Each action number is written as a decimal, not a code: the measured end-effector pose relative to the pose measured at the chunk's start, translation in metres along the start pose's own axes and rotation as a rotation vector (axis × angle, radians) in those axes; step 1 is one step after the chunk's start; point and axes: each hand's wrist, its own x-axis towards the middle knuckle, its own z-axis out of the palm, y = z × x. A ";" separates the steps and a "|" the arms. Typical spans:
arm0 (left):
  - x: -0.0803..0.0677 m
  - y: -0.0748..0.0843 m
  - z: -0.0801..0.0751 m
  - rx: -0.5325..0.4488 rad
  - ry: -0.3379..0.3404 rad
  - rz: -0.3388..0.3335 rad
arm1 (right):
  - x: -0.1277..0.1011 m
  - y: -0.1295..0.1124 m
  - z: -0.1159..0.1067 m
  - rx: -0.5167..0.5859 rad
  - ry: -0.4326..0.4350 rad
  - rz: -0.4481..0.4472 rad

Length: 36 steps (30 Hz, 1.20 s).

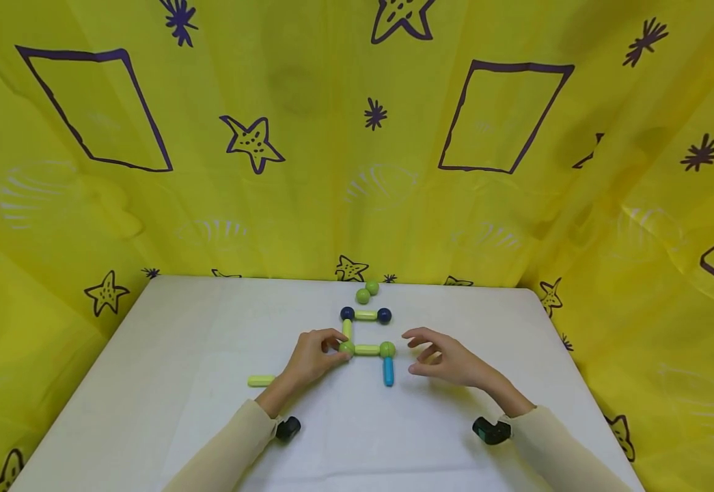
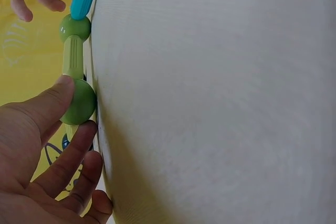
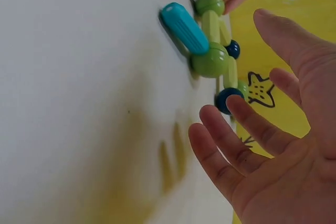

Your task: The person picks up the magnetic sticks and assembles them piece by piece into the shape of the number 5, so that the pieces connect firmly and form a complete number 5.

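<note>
Sleeves: two cream sleeves come in from the near table edge, a dark wrist camera (image 1: 287,428) on the left and another wrist camera (image 1: 490,430) on the right.
Loose stick: a pale green stick (image 1: 261,380) lies alone left of the left wrist, its long axis running left to right, just beside the forearm.
Left hand: the left hand (image 1: 313,357) pinches the left green ball (image 1: 347,348) of the figure, thumb and forefinger curled round it; the left wrist view shows the thumb pressed on that ball.
Right hand: the right hand (image 1: 449,358) hovers just right of the figure with its fingers spread and relaxed, holding nothing, not touching any piece.
Blue stick: a blue stick (image 1: 388,371) hangs off the right green ball (image 1: 387,350), its long axis pointing toward the person.
Cross stick: a pale green cross stick (image 1: 367,350) joins the two green balls, lying left to right.
Upright stick: a short green upright stick (image 1: 347,330) runs away from the person, from the left green ball to a navy ball (image 1: 347,313).
Far stick: a far stick (image 1: 365,315) runs left to right from that navy ball to a second navy ball (image 1: 384,316).
Loose balls: two loose green balls (image 1: 367,292) sit touching each other near the far table edge.
Table: the white table (image 1: 166,355) has wide bare room left and right of the figure; the far edge is close behind the loose balls.
Backdrop: a yellow curtain (image 1: 307,137) printed with stars and squares closes in the far side and both flanks.
</note>
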 end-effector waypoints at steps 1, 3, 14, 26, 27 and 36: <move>0.000 0.000 0.000 -0.001 0.001 0.001 | 0.000 0.000 -0.002 -0.002 0.007 0.002; 0.000 0.000 0.000 0.001 0.002 0.002 | -0.001 0.000 -0.005 -0.006 0.021 0.004; 0.000 0.001 -0.001 -0.003 0.000 0.005 | 0.007 0.001 -0.015 -0.016 0.069 -0.004; -0.001 0.001 -0.001 -0.005 0.000 0.014 | 0.054 -0.002 -0.034 -0.094 0.152 0.034; -0.001 0.001 -0.001 -0.006 0.000 0.015 | 0.059 0.000 -0.034 -0.103 0.158 0.035; 0.000 0.000 -0.001 -0.006 -0.004 0.013 | 0.101 0.003 -0.036 -0.133 0.134 0.070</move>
